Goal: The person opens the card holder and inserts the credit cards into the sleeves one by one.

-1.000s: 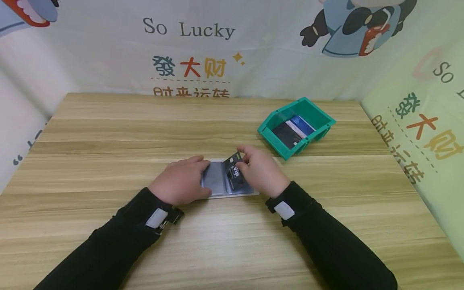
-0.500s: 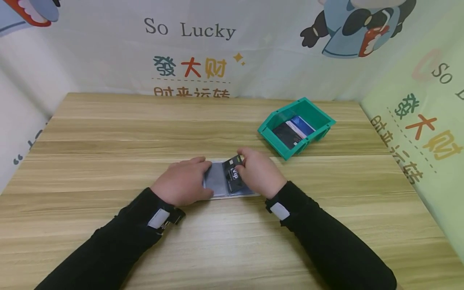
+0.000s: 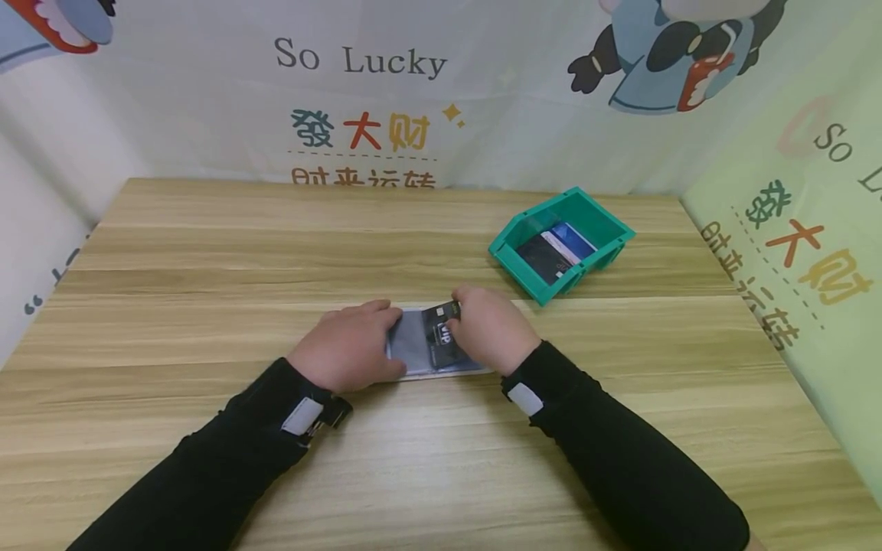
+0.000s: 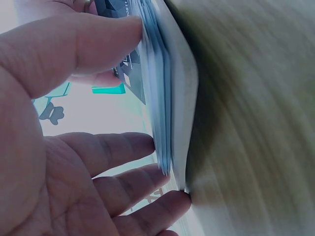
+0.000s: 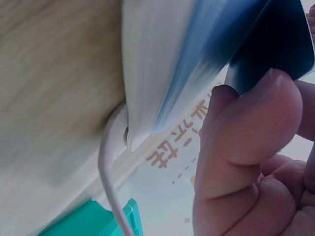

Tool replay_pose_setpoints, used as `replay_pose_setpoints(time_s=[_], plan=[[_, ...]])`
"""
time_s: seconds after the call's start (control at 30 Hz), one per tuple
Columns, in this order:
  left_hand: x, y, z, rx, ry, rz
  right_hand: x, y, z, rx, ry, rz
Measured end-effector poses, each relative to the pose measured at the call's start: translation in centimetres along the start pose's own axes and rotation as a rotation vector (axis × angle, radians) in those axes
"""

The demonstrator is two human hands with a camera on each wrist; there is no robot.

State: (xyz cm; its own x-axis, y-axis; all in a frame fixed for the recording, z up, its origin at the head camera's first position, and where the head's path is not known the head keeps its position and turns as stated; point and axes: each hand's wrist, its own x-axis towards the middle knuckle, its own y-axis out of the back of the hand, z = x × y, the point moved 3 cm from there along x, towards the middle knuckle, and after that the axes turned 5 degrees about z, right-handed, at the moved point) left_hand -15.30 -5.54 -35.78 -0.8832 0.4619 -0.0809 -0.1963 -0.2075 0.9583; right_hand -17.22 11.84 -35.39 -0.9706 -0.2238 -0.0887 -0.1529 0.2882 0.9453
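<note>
An open card holder [image 3: 409,344] with clear sleeves lies flat on the wooden table. My left hand [image 3: 351,344] holds its left part, thumb at the near edge and fingers at the far side. In the left wrist view, its stacked sleeves [image 4: 155,88] show edge-on above a pale cover. My right hand [image 3: 492,329] pinches a black card [image 3: 441,340] marked "VIP" between thumb and fingers, over the right-hand sleeve. The card's lower end overlaps the sleeve; how deep it sits inside I cannot tell. In the right wrist view, the thumb [image 5: 266,118] presses the dark card [image 5: 275,44].
A green bin [image 3: 534,287] stands on the table behind my right hand, with a black card [image 3: 544,259] and a blue-and-white card [image 3: 573,239] inside. A pale cord-like loop [image 5: 106,157] sticks out from the holder. Printed cloth [image 3: 510,145] hangs behind and beside the table.
My right hand has moved slightly down toward the holder, lowering the VIP card and turning it more upright. The left hand stays on the holder, shifted very slightly to the right.
</note>
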Motion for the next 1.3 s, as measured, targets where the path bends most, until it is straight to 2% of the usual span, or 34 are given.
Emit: replay_pose_setpoints(time_s=[0.6, 1.3], plan=[[-0.1, 0.0, -0.1, 0.011, -0.014, 0.011, 0.5, -0.4, -0.5, -0.019, 0.015, -0.056], [0.0, 0.1, -0.1, 0.010, -0.015, 0.007, 1.1, -0.3, -1.0, -0.001, -0.032, -0.072]])
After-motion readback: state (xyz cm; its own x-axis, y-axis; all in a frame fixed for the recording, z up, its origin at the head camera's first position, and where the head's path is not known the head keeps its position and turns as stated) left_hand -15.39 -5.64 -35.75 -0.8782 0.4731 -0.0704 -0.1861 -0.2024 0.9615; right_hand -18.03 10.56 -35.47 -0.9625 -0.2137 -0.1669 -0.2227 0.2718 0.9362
